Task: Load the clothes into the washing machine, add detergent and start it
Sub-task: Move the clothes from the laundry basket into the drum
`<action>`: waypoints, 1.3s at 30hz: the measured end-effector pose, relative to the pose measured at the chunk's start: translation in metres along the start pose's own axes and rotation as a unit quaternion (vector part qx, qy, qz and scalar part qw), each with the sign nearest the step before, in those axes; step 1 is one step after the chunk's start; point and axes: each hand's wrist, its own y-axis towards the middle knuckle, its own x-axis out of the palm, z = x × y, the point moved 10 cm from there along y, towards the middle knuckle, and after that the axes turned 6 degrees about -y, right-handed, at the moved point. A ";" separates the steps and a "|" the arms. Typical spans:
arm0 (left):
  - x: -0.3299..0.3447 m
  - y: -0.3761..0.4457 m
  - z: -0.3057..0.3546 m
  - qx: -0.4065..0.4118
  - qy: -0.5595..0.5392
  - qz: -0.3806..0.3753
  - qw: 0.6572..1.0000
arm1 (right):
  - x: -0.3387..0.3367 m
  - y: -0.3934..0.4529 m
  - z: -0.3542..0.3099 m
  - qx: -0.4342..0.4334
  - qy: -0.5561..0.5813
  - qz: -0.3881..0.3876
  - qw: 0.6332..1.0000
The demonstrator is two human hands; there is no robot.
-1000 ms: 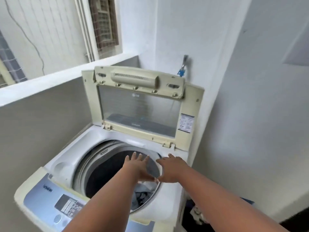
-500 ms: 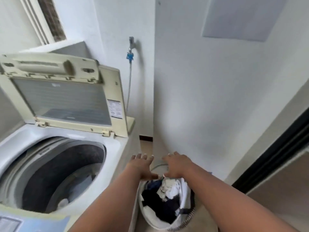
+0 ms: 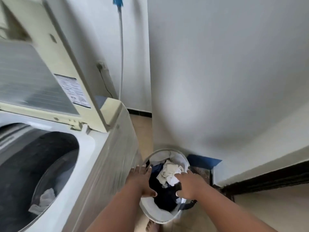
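Note:
A top-loading washing machine [image 3: 103, 151] stands at the left with its lid [image 3: 50, 77] raised, and a few pale clothes [image 3: 44, 200] lie in its dark drum. On the floor to its right sits a round white laundry basket [image 3: 155, 213] holding dark and white clothes [image 3: 168, 173]. My left hand [image 3: 142, 180] reaches down over the basket's left rim, fingers straight, holding nothing. My right hand [image 3: 189, 185] hovers over the clothes at the basket's right side, fingers spread and empty.
A white wall [image 3: 225, 81] rises right behind the basket. A hose [image 3: 121, 52] with a blue tap fitting hangs in the corner behind the machine. A dark door frame [image 3: 267, 178] runs along the right. A bare foot [image 3: 151, 226] shows below the basket.
The view swung from the machine's drum to the right and down onto the basket. Both hands travelled from above the drum to just over the basket's clothes.

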 end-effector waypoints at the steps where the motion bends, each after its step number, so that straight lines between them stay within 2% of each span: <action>1: 0.011 0.017 -0.003 0.001 0.001 -0.014 1.000 | 0.012 0.014 0.003 0.000 0.006 -0.012 1.000; 6: 0.062 0.097 -0.005 0.028 0.004 -0.065 0.998 | 0.071 0.086 0.014 0.005 0.053 -0.041 0.998; 10: 0.116 0.167 -0.014 0.023 0.008 -0.089 0.996 | 0.145 0.158 0.002 -0.002 0.084 -0.078 0.993; 15: 0.202 0.243 -0.015 0.007 -0.014 -0.123 0.992 | 0.241 0.238 -0.007 0.031 0.138 -0.113 0.983; 18: 0.244 0.273 -0.012 0.012 -0.018 -0.144 0.989 | 0.288 0.268 -0.013 0.031 0.117 -0.139 0.983; 20: 0.257 0.288 -0.015 0.018 0.000 -0.136 0.991 | 0.305 0.280 -0.016 0.013 0.065 -0.137 0.988; 24: 0.276 0.310 -0.024 0.030 0.051 -0.131 0.990 | 0.324 0.298 -0.027 -0.035 -0.058 -0.095 0.993; 28: 0.284 0.321 -0.030 0.029 0.063 -0.121 0.990 | 0.356 0.307 -0.019 -0.023 -0.116 -0.166 0.979; 31: 0.282 0.320 -0.029 0.032 0.082 -0.104 0.991 | 0.353 0.306 -0.007 -0.032 -0.146 -0.183 0.972; 35: 0.276 0.313 -0.031 0.014 0.082 -0.092 0.992 | 0.331 0.304 0.001 -0.031 -0.122 -0.158 0.979; 39: 0.268 0.299 -0.021 0.021 0.078 -0.093 0.992 | 0.301 0.286 0.011 -0.020 0.023 -0.135 0.990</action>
